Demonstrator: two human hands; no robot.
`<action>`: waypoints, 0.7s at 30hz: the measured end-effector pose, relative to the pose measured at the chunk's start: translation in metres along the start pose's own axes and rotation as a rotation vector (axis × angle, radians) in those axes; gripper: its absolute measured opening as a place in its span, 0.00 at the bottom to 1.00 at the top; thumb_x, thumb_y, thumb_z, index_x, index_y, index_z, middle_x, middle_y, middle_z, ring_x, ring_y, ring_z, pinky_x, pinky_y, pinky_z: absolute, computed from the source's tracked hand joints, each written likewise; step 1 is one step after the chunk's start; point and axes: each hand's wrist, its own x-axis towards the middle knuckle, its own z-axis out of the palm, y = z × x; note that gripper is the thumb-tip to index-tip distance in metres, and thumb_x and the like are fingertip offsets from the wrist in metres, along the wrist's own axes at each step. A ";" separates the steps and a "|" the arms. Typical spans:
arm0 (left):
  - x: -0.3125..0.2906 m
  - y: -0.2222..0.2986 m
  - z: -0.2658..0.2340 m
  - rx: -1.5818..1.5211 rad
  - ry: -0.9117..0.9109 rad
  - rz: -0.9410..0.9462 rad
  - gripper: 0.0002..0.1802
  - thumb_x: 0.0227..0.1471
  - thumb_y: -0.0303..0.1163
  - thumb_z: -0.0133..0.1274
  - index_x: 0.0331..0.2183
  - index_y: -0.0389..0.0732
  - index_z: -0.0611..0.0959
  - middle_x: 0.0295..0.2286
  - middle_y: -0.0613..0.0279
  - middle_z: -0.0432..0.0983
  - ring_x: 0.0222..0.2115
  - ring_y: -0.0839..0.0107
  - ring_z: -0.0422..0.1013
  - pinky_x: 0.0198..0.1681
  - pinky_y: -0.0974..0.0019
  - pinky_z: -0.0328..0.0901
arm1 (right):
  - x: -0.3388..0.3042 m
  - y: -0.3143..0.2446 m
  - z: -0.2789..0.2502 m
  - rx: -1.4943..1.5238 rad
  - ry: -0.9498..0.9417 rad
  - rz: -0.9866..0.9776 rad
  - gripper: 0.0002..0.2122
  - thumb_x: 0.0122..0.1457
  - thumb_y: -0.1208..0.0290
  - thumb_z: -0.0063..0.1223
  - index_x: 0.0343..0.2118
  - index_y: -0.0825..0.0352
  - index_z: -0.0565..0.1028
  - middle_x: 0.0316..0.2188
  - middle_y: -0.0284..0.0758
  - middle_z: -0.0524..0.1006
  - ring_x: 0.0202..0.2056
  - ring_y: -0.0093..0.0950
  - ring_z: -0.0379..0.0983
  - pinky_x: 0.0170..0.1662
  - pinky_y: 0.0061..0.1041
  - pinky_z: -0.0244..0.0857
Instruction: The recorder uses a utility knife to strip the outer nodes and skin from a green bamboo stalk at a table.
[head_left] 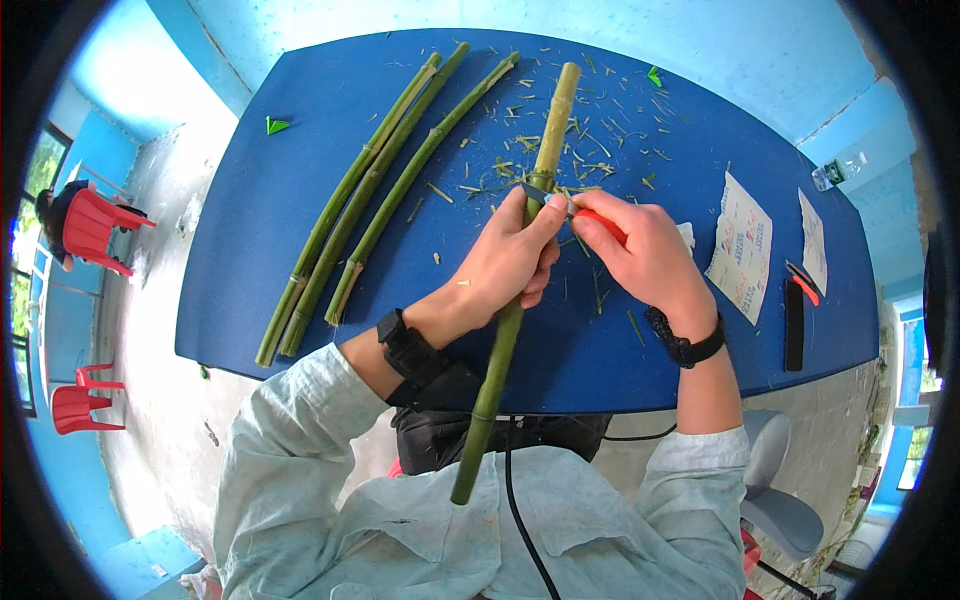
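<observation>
A green bamboo pole (490, 385) slants from over the table toward my body, its far stretch (556, 125) scraped pale yellow. Wrapped around its middle, my left hand (512, 255) grips it, with the thumb up beside the blade. My right hand (645, 255) is closed on the red handle of a knife (608, 226), whose grey blade lies across the pole just beyond my left hand, at the border of green and pale. Thin green shavings (600, 140) lie scattered around the pole's far end.
Several uncut-looking green bamboo poles (350, 205) lie on the blue table (240, 260) at left. Printed paper sheets (742, 250), a red-handled tool (803, 283) and a black strip (793, 325) are at right. A plastic bottle (838, 172) lies near the far right edge. Red chairs (95, 225) stand left.
</observation>
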 end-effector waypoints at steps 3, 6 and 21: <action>0.003 -0.002 -0.003 -0.004 -0.015 -0.016 0.24 0.75 0.55 0.49 0.40 0.43 0.66 0.25 0.68 0.63 0.15 0.79 0.59 0.15 0.68 0.57 | -0.001 0.000 -0.002 -0.018 -0.025 0.021 0.12 0.72 0.60 0.57 0.46 0.64 0.82 0.31 0.46 0.84 0.32 0.48 0.83 0.32 0.40 0.72; 0.004 0.000 -0.004 0.023 -0.008 -0.016 0.22 0.76 0.51 0.49 0.39 0.42 0.65 0.24 0.67 0.64 0.16 0.79 0.62 0.16 0.67 0.60 | -0.001 -0.001 -0.002 -0.043 -0.033 0.030 0.12 0.73 0.60 0.56 0.45 0.64 0.81 0.30 0.46 0.84 0.32 0.48 0.83 0.32 0.41 0.71; 0.010 -0.012 -0.008 0.218 0.044 0.049 0.25 0.77 0.52 0.46 0.37 0.38 0.68 0.20 0.62 0.70 0.14 0.74 0.68 0.16 0.66 0.64 | -0.002 0.000 0.003 -0.065 -0.023 0.017 0.11 0.73 0.60 0.56 0.44 0.62 0.80 0.29 0.44 0.84 0.32 0.49 0.83 0.32 0.44 0.72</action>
